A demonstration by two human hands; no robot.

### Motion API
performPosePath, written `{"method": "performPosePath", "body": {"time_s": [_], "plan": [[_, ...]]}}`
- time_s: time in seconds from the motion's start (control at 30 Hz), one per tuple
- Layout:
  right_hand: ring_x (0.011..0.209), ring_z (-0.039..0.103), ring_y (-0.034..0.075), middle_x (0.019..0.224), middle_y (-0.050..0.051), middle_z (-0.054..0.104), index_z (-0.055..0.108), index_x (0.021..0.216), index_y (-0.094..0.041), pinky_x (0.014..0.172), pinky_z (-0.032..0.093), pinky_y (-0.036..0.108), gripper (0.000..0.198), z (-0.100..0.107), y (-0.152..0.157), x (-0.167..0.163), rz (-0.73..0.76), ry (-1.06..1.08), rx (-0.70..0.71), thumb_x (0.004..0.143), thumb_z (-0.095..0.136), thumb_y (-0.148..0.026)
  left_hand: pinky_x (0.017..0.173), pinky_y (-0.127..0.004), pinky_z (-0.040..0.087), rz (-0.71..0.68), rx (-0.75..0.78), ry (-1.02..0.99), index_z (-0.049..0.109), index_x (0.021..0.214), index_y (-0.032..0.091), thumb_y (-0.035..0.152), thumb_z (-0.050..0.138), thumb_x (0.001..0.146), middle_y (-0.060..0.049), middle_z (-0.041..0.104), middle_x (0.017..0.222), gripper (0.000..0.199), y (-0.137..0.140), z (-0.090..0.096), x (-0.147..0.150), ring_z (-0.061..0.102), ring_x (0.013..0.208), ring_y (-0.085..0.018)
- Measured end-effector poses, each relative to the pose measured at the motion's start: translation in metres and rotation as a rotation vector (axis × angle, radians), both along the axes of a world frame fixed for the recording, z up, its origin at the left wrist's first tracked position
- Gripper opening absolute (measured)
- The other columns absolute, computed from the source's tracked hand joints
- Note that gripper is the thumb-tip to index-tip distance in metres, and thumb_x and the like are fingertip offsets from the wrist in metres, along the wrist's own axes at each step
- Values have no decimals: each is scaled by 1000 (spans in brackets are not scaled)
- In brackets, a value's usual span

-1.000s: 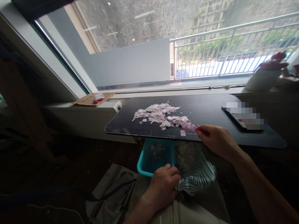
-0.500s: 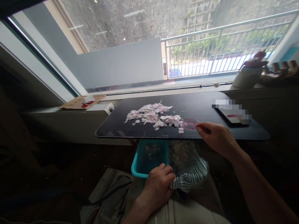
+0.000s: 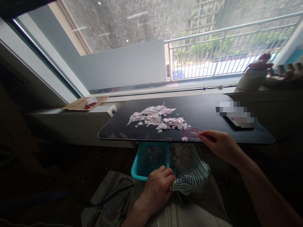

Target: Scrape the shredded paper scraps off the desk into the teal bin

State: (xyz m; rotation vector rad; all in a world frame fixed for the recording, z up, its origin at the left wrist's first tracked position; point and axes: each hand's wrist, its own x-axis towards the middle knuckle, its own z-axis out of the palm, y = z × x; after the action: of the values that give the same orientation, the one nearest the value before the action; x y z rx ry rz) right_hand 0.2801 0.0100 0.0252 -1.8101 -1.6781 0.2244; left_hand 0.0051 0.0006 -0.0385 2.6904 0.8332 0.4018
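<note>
Over near edge of black wood-grained tabletop (image 3: 201, 108), our right hand (image 3: 219, 145) pinches pink see-through half-round plastic protractor (image 3: 191, 133); its long axis points leftward along that edge, far end by loose white-and-pink paper scraps (image 3: 155, 117); scraps spread lengthwise across tabletop, left of right hand, the nearer of our two; below tabletop's near edge, our left hand (image 3: 159, 184), well apart, clamped on white black-lined bag (image 3: 193, 178) beside teal plastic bin (image 3: 135, 167); whether it grips bin's rim too, we cannot tell.
</note>
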Motion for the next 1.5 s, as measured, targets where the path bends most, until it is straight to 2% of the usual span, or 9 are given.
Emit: {"method": "performPosePath", "body": {"time_s": [0.4, 0.6, 0.83, 1.03, 1.2, 1.37, 1.5], "plan": [[64, 64, 17, 74, 1, 72, 72, 86, -21, 60, 47, 26, 26, -4, -8, 2, -1, 57, 2, 81, 54, -40, 66, -30, 38, 10, 15, -1, 58, 83, 19, 12, 58, 80, -2, 57, 89, 7, -2, -2, 2, 48, 81, -19], [74, 67, 20, 83, 4, 74, 72, 93, -20, 67, 48, 29, 29, -6, 11, 9, -118, 37, 110, 83, 52, -39, 66, -31, 37, 18, 11, 30, 56, 82, 18, 12, 59, 79, -2, 56, 88, 7, -3, -2, 4, 47, 81, -20], [67, 64, 17, 78, 4, 73, 73, 91, -20, 62, 46, 27, 28, -13, 22, -5, 17, 29, 93, 84, 50, -36, 67, -31, 38, 25, 13, 52, 57, 82, 19, 13, 58, 79, -2, 56, 88, 6, -4, -3, 5, 47, 82, -20], [73, 64, 19, 84, 5, 72, 72, 92, -20, 68, 44, 28, 29, -7, 33, -13, -29, 7, 127, 86, 48, -36, 68, -32, 38, 28, -8, 91, 57, 82, 19, 11, 57, 77, -3, 56, 89, 8, -4, -3, 4, 47, 83, -22], [71, 63, 17, 81, 4, 71, 72, 93, -20, 66, 44, 27, 30, -7, 34, -16, 70, 41, 80, 87, 47, -36, 67, -32, 38, 30, -8, 80, 57, 82, 18, 14, 57, 80, -4, 56, 88, 5, -6, -2, 4, 47, 82, -22], [66, 63, 18, 76, 4, 72, 72, 90, -19, 63, 44, 27, 29, -12, 25, -6, -43, 48, 110, 84, 51, -37, 67, -32, 38, 37, -7, 72, 57, 82, 18, 14, 58, 79, -3, 56, 90, 6, -4, -2, 6, 47, 83, -22], [67, 65, 18, 76, 4, 72, 73, 92, -19, 64, 46, 28, 29, -15, 21, 2, -74, 37, 97, 84, 51, -37, 66, -32, 38, 38, -5, 75, 57, 81, 18, 13, 58, 78, -3, 56, 89, 6, -4, -3, 6, 47, 83, -21]]}}
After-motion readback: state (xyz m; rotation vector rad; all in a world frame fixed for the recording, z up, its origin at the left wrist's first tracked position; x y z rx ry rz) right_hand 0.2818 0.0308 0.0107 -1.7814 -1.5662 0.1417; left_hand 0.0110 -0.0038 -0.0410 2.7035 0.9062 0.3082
